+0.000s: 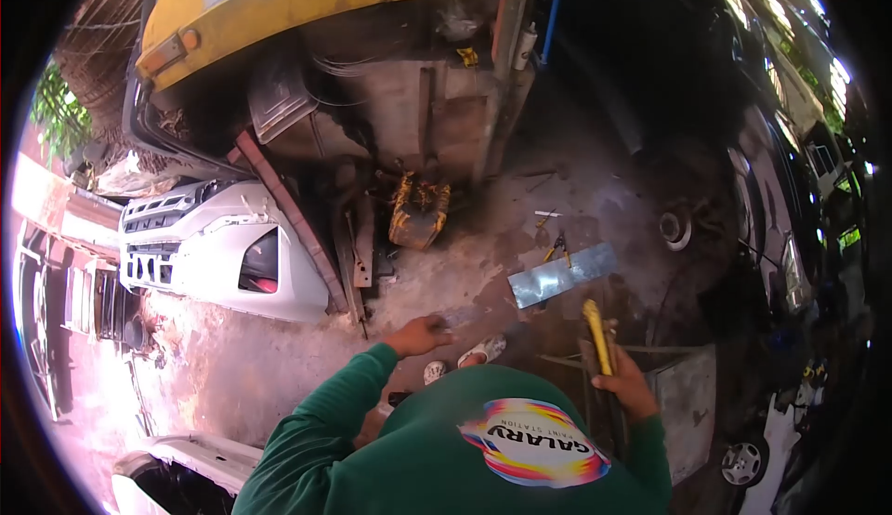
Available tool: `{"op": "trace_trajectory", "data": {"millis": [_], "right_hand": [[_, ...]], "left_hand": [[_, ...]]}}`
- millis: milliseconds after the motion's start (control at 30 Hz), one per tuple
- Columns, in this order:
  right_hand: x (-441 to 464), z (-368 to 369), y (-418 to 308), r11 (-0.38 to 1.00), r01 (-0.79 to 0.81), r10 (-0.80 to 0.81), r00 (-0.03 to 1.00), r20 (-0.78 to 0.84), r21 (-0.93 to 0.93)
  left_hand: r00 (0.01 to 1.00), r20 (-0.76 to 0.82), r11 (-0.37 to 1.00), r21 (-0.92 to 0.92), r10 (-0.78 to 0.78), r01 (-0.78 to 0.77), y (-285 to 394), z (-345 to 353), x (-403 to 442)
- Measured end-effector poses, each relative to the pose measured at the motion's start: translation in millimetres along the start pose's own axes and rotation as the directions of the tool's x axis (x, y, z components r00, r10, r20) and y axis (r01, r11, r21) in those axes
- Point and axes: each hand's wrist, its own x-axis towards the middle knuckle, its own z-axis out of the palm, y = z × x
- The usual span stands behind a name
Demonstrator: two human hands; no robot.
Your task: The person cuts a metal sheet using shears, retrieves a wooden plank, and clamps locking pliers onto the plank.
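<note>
1. Yellow tool [601,336] is up in the right hand [627,385], fingers wrapped round its near end, just ahead of the green sleeve [652,455].
2. Left hand [418,336] has its fingers kinda curled, can't tell if they've got anything.
3. Shiny metal sheet [564,276] is lying on the floor [483,255] ahead, pliers [559,247] right at its far edge.

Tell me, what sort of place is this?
Probably a vehicle repair or bodywork yard: a detached white bumper sits on the ground, the front of a yellow vehicle stands beyond it, and a metal sheet lies on the ground too.
</note>
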Motion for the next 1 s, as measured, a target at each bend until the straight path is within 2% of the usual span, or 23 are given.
{"op": "trace_trajectory", "data": {"millis": [33,67,100,133,167,200,233,267,300,333,367,400,467,533,600,667,733,800,1000], "right_hand": [[17,6,-6,1.0,0.0,0.0,1.0,-0.004,0.003],[36,9,-9,0.999,-0.018,0.022,0.996,0.089,-0.039],[56,10,-12,0.996,-0.028,0.043,0.982,0.182,-0.083],[76,15,-17,0.996,-0.021,0.035,0.983,0.182,-0.082],[96,22,-22,0.992,0.023,0.012,0.962,0.272,-0.125],[116,26,-28,0.984,0.07,-0.006,0.932,0.362,-0.164],[132,28,-36,0.984,0.069,-0.005,0.931,0.364,-0.162],[149,28,-44,0.964,0.096,0.018,0.906,0.423,-0.248],[165,27,-49,0.936,0.124,0.053,0.876,0.48,-0.329],[179,26,-52,0.94,0.109,0.066,0.873,0.484,-0.325],[194,25,-53,0.924,0.14,0.06,0.867,0.494,-0.357],[207,22,-53,0.905,0.176,0.05,0.861,0.505,-0.388],[233,15,-42,0.895,0.209,0.023,0.861,0.509,-0.394],[246,6,-33,0.884,0.267,-0.052,0.871,0.488,-0.383],[259,-9,-17,0.877,0.263,-0.029,0.865,0.5,-0.403],[264,-17,-13,0.96,0.103,0.04,0.868,0.495,-0.259],[268,-27,-12,0.962,0.046,0.099,0.858,0.504,-0.268],[261,-33,-31,0.987,-0.098,0.151,0.851,0.503,-0.131],[272,-71,-13,0.985,-0.104,0.16,0.853,0.497,-0.14]], "left_hand": [[0.997,0.062,0.998,-0.054,0.046,-0.042,33,2,4],[0.997,0.064,0.998,-0.052,0.046,-0.042,63,4,6],[0.982,0.174,0.985,-0.166,0.072,-0.043,93,6,8],[0.955,0.276,0.96,-0.277,0.112,-0.032,115,8,16],[0.956,0.272,0.961,-0.273,0.113,-0.036,123,14,31],[0.948,0.25,0.927,-0.363,0.196,-0.096,126,21,50],[0.936,0.225,0.88,-0.452,0.272,-0.147,138,23,57],[0.937,0.226,0.88,-0.453,0.265,-0.14,148,24,65],[0.951,0.232,0.701,-0.713,0.203,0.024,181,14,61],[0.956,0.258,0.427,-0.887,0.14,0.176,201,7,63],[0.969,0.223,0.356,-0.918,0.107,0.173,205,6,75],[0.969,0.225,0.353,-0.919,0.099,0.178,210,8,83],[0.981,0.168,0.194,-0.97,0.097,0.147,219,9,100],[0.976,0.204,0.155,-0.969,0.071,0.192,216,15,123],[0.972,0.231,0.1,-0.969,0.04,0.226,206,22,142],[0.964,0.265,0.126,-0.958,0.027,0.259,200,32,158],[0.971,0.239,0.098,-0.966,-0.002,0.238,217,34,162],[0.963,0.268,0.203,-0.943,-0.006,0.263,228,32,168],[0.929,0.366,0.24,-0.898,-0.058,0.369,232,41,204]]}}
